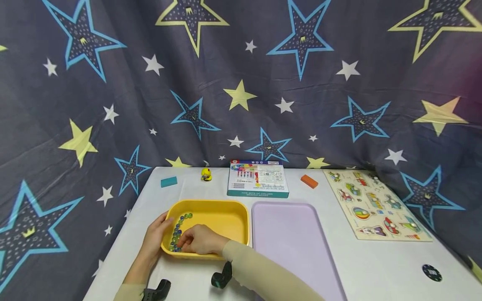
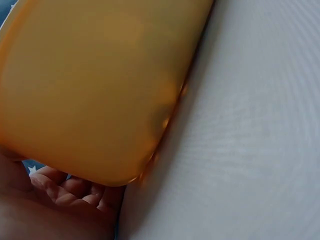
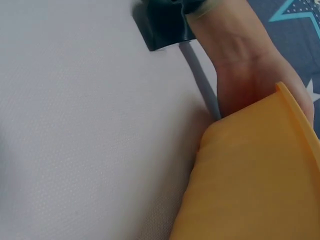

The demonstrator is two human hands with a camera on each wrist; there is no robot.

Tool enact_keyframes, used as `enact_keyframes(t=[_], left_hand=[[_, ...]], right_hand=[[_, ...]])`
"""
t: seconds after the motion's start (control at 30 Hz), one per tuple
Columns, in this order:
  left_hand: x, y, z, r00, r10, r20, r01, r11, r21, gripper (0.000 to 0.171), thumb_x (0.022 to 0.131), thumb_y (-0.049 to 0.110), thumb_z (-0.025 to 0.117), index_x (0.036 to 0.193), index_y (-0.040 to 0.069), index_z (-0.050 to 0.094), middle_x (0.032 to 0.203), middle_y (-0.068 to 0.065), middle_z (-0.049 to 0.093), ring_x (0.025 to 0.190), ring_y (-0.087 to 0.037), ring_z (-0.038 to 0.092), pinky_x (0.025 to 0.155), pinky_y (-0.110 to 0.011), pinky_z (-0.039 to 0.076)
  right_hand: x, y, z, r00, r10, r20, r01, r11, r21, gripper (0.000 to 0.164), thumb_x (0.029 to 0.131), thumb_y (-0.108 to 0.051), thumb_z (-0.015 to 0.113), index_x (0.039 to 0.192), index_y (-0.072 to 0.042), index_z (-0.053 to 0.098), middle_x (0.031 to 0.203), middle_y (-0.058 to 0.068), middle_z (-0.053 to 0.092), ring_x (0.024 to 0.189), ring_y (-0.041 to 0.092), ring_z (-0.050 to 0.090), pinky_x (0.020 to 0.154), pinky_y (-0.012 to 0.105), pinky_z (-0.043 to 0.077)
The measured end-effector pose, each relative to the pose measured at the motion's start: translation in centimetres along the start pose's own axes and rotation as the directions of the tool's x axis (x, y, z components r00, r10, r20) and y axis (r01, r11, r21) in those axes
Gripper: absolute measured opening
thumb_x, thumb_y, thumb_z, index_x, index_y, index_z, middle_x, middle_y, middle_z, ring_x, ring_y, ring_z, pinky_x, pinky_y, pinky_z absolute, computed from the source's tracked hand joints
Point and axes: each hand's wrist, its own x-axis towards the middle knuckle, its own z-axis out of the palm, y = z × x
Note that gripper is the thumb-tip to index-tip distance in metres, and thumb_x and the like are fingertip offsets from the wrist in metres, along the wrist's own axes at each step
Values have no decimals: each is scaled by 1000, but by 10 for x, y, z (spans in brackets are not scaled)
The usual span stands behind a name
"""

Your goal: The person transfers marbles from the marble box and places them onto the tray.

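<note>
A yellow plastic tray (image 1: pixel 222 215) stands on the white table, its left end lined with a curving row of several blue and green glass marbles (image 1: pixel 176 232). My left hand (image 1: pixel 153 236) grips the tray's left end, thumb at the rim and fingers against the outer wall; the left wrist view shows those curled fingers (image 2: pixel 75 187) beside the tray's underside. Reaching over the near rim, my right hand (image 1: pixel 201 239) is inside the tray with bent fingertips right at the marbles. Whether it pinches one I cannot tell. In the right wrist view the tray wall (image 3: pixel 250 175) hides its fingers.
Right of the yellow tray lies a lilac tray (image 1: pixel 290 238). Behind stand a boxed set (image 1: pixel 257 179), a teal block (image 1: pixel 168 182), a yellow toy duck (image 1: pixel 206 174) and an orange block (image 1: pixel 309 181). A picture puzzle board (image 1: pixel 373 209) and a black round chip (image 1: pixel 431 272) lie rightward.
</note>
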Motion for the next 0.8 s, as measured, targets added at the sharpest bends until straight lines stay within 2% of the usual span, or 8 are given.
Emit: enact_keyframes(t=[0.07,0.2,0.6,0.7,0.8], left_hand=[[1,0,0,1000,2,-2,-2,1000,-8,50,92,35,48,134,9,40,136,-7,38,126,-19,32,105,-38,25],[2,0,0,1000,8,-10,-8,1000,-4,50,92,34,49,134,8,40,137,-8,38,128,-21,30,106,-41,22],[2,1,-1,1000,-3,-22,3,1000,-1,52,91,36,49,135,9,40,137,-6,39,127,-18,31,106,-38,23],[2,1,0,1000,-3,-17,3,1000,0,52,92,36,48,134,9,40,136,-7,39,127,-19,31,106,-38,23],[1,1,0,1000,-1,-13,1,1000,3,51,92,35,48,134,8,40,136,-7,39,127,-19,30,106,-39,22]], right_hand=[[0,0,-1,1000,9,10,-9,1000,25,9,79,-8,67,81,-16,70,66,-11,61,60,1,52,58,16,42],[1,0,-1,999,10,35,-12,997,79,10,78,-5,67,80,-15,71,66,-10,64,60,2,56,60,16,43],[1,-3,-8,991,12,136,-29,992,125,11,83,-11,63,88,-17,71,72,-10,65,66,3,54,66,16,42],[1,-2,-9,985,13,169,-38,989,142,17,85,-3,58,89,-14,70,74,-7,65,67,4,54,68,16,42],[1,-1,-11,981,9,194,-40,988,152,25,82,6,54,89,-13,68,75,-5,64,67,5,54,69,16,42]])
